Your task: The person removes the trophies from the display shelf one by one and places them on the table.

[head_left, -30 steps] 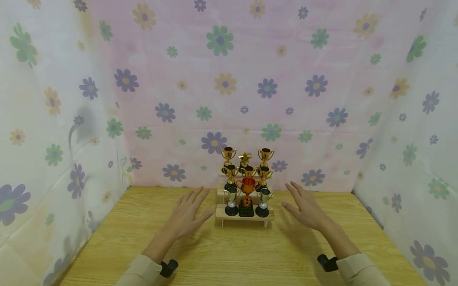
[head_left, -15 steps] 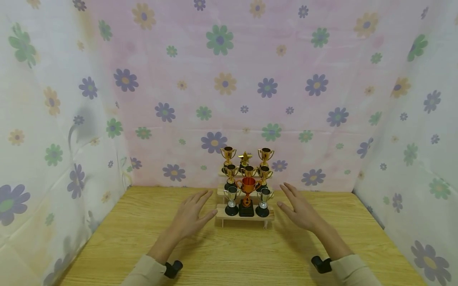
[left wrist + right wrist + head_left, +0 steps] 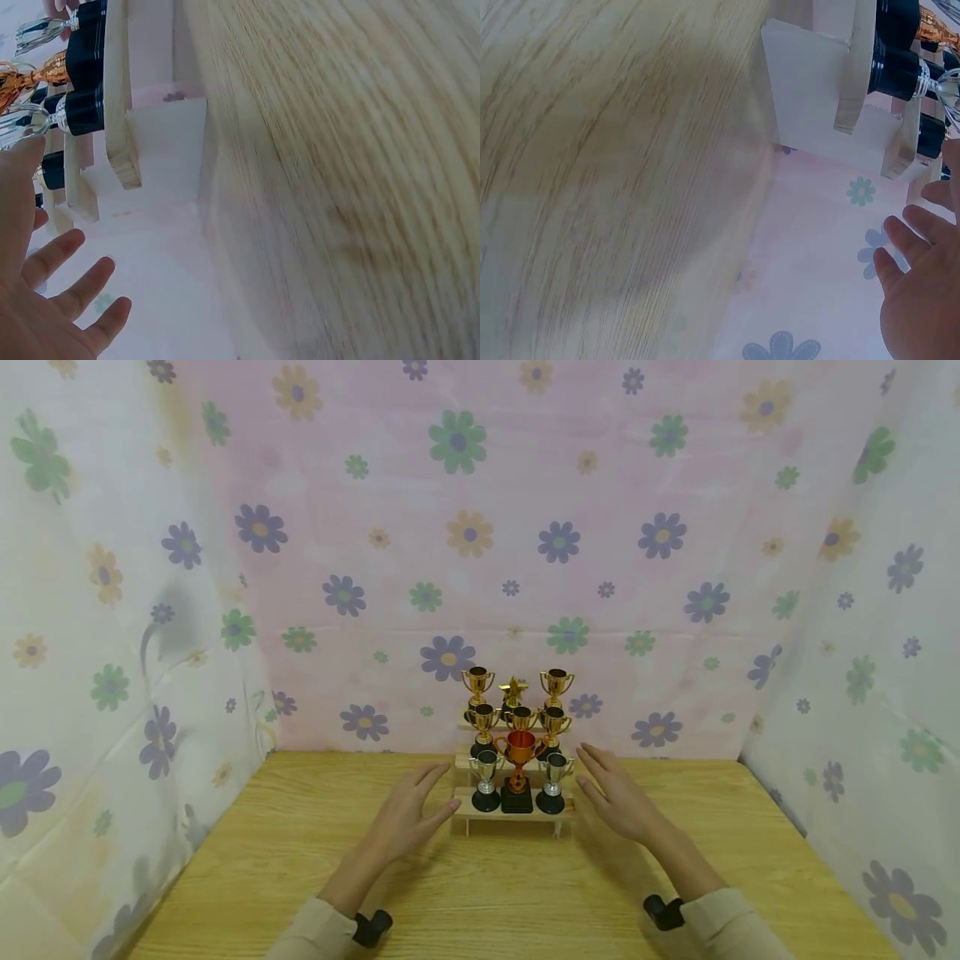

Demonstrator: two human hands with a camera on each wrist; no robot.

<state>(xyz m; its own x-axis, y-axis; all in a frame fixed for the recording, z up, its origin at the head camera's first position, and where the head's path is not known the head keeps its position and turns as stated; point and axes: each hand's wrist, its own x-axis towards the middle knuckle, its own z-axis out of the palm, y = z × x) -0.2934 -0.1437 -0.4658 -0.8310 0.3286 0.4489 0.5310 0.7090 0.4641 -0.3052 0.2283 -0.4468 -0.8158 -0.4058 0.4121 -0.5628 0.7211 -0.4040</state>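
Note:
A three-tier wooden stand (image 3: 480,815) holds several small trophies. On its front step, an orange trophy cup (image 3: 521,747) with a black base stands between a left silver trophy cup (image 3: 487,768) and a right silver trophy cup (image 3: 555,770). Gold trophy cups (image 3: 484,720) fill the middle step. A gold star trophy (image 3: 513,690) stands between two gold cups on the top step. My left hand (image 3: 408,814) is beside the stand's left end, fingers spread and holding nothing. Opposite it, my right hand (image 3: 618,797) is beside the right end, fingers extended and also holding nothing.
The stand rests on a wood-grain table (image 3: 480,893) near the back edge. Flower-patterned cloth (image 3: 480,577) hangs behind the table and along both sides. Each wrist carries a small black camera mount (image 3: 372,928).
Both hands have moved inward, closer to the ends of the stand. The trophies and the stand keep their places.

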